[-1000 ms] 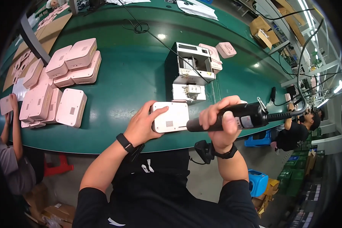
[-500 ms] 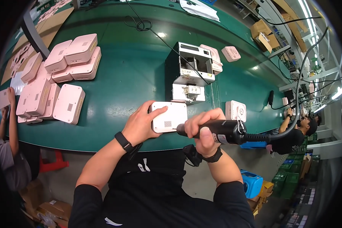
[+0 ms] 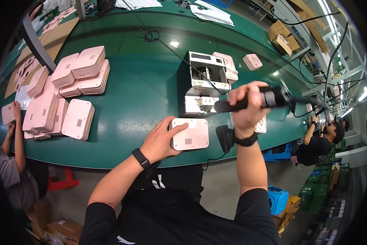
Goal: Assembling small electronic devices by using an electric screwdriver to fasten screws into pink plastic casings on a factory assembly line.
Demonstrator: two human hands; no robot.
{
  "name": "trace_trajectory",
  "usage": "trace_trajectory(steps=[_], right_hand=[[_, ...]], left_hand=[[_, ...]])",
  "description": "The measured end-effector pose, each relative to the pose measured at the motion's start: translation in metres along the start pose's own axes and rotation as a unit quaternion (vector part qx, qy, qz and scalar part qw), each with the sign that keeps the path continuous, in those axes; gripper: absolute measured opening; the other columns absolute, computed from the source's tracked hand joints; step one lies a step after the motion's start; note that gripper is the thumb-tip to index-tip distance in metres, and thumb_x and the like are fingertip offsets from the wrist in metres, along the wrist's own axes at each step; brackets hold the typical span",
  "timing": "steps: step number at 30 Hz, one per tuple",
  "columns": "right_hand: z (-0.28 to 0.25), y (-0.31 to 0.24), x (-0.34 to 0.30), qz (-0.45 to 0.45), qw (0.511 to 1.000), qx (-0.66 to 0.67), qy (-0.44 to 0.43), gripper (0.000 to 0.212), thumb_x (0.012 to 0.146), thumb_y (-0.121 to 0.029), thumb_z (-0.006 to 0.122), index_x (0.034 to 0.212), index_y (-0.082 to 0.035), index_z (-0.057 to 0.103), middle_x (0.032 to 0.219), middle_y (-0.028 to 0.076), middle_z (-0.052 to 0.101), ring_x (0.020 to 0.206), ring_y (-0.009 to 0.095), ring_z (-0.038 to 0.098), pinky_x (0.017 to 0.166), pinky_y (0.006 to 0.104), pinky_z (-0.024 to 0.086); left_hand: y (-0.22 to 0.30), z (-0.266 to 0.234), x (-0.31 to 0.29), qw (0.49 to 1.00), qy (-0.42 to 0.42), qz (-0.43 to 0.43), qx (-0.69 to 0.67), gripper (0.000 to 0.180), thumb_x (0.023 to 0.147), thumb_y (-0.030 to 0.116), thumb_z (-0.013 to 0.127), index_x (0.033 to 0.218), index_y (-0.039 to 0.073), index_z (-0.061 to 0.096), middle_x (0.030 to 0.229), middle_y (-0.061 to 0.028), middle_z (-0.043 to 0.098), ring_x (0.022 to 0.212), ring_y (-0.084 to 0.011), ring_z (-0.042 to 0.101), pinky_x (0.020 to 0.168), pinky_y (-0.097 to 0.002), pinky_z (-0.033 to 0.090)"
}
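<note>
A pale pink square box [image 3: 197, 141] with vent slots and corner holes lies near the front edge of the table. My left hand [image 3: 161, 139] grips its left end, thumb on the upper face and fingers behind it. My right hand [image 3: 250, 108] is wrapped round a black corded electric screwdriver [image 3: 238, 105], held level with its nose pointing left. That nose is at the front of a black and silver screw feeder [image 3: 199, 83], beyond the box. Whether the bit touches the feeder cannot be made out.
Stacked pink boxes [image 3: 79, 114] stand on the left of the green table [image 3: 138, 90]. More pink parts [image 3: 252, 61] lie behind and right of the feeder. A black cable [image 3: 167, 47] crosses above the table. Other people [image 3: 320, 141] work at the right and at the far left.
My right hand has lifted the electric screwdriver off the box and carried it up and away to the feeder. My left hand still holds the box. The whole view has shifted slightly.
</note>
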State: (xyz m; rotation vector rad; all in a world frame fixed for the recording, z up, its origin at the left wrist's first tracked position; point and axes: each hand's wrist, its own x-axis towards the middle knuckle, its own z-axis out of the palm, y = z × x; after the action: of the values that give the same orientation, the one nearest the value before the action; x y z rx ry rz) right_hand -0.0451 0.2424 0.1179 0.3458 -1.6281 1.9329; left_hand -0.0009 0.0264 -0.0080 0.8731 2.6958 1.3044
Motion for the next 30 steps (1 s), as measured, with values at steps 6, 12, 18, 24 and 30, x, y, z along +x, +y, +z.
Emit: trace_trajectory(steps=[6, 12, 18, 24, 30], right_hand=[[0.006, -0.006, -0.025, 0.124, 0.989, 0.043, -0.062, 0.016, 0.095, -0.021, 0.050, 0.100, -0.006, 0.047, 0.064, 0.007, 0.049, 0.048, 0.018, 0.047, 0.052, 0.0354, 0.045], [0.035, -0.029, -0.067, 0.114, 0.973, 0.104, -0.172, 0.030, 0.092, -0.029, 0.059, 0.103, -0.007, 0.042, 0.067, 0.008, 0.051, 0.051, 0.017, 0.049, 0.054, 0.0345, 0.046], [0.043, -0.024, -0.074, 0.144, 0.962, 0.076, -0.220, 0.036, 0.090, -0.032, 0.064, 0.101, -0.007, 0.040, 0.068, 0.008, 0.051, 0.053, 0.017, 0.049, 0.055, 0.0336, 0.046], [0.046, -0.013, -0.088, 0.149, 0.966, 0.085, -0.195, 0.039, 0.089, -0.030, 0.067, 0.099, -0.006, 0.039, 0.066, 0.007, 0.050, 0.053, 0.016, 0.048, 0.053, 0.0322, 0.045], [0.046, -0.013, -0.098, 0.125, 0.966, 0.069, -0.217, 0.038, 0.088, -0.029, 0.068, 0.098, -0.006, 0.039, 0.065, 0.007, 0.050, 0.053, 0.016, 0.048, 0.052, 0.0316, 0.044]], left_hand=[[-0.001, 0.007, -0.001, 1.000, -0.002, -0.015, -0.005, 0.077, 0.059, 0.019, 0.086, 0.130, 0.024, 0.058, 0.129, -0.0134, 0.047, 0.110, -0.0342, 0.057, 0.092, -0.0417, 0.051], [-0.006, 0.009, 0.002, 1.000, 0.014, 0.009, -0.020, 0.077, 0.057, 0.018, 0.086, 0.130, 0.023, 0.060, 0.127, -0.0142, 0.048, 0.107, -0.0341, 0.059, 0.091, -0.0410, 0.051], [-0.005, 0.001, 0.008, 0.999, 0.029, 0.015, -0.012, 0.076, 0.057, 0.018, 0.087, 0.128, 0.022, 0.061, 0.124, -0.0148, 0.049, 0.105, -0.0338, 0.059, 0.091, -0.0404, 0.052], [-0.009, 0.007, 0.005, 0.998, 0.031, 0.024, -0.043, 0.075, 0.057, 0.018, 0.087, 0.128, 0.021, 0.062, 0.123, -0.0160, 0.050, 0.110, -0.0354, 0.057, 0.093, -0.0411, 0.050], [-0.016, 0.023, 0.002, 0.997, 0.052, 0.049, -0.018, 0.076, 0.058, 0.024, 0.087, 0.129, 0.020, 0.061, 0.125, -0.0178, 0.050, 0.112, -0.0368, 0.056, 0.095, -0.0421, 0.050]])
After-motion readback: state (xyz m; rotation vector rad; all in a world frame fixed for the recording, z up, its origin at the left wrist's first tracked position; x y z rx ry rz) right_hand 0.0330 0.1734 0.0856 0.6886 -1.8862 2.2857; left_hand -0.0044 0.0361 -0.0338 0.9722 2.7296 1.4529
